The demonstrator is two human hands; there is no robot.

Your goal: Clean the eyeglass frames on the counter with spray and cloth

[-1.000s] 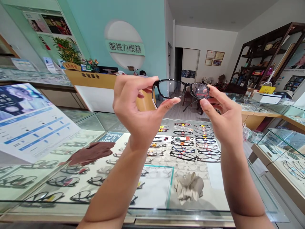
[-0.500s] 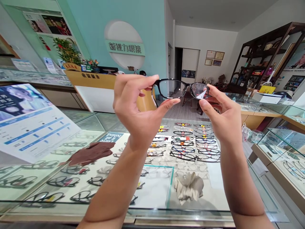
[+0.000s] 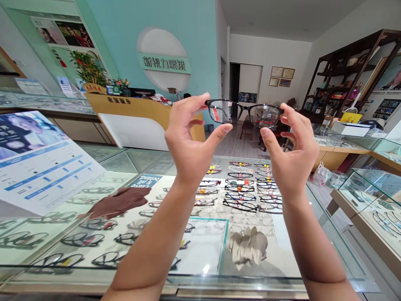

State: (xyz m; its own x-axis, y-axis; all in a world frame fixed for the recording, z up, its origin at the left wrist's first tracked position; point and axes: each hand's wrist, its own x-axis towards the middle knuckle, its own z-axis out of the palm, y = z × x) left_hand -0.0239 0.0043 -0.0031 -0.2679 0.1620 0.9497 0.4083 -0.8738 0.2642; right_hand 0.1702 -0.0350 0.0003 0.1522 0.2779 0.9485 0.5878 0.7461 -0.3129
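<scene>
A pair of black-framed eyeglasses [image 3: 243,109] is held up above the glass display counter, its lenses clear and showing reflections. My left hand [image 3: 196,136] grips the left end of the frame at the fingertips, with the thumb below the left lens. At the other end, my right hand [image 3: 290,148] has its fingers on the frame's right corner and its thumb under the right lens. Below lie a crumpled beige cloth [image 3: 249,247] and a brown cloth [image 3: 120,201] on the glass top.
Rows of eyeglasses [image 3: 240,195] show in the glass counter [image 3: 266,269]. A printed stand-up card [image 3: 40,163] is at left, and a white teal-edged board [image 3: 203,251] lies near the front. Another glass case [image 3: 372,196] stands at right, with a reception desk [image 3: 134,121] behind.
The eyeglasses have shifted slightly and turned, so their right end sits farther right and a little lower. My left hand has moved rightward with its end of the frame.
</scene>
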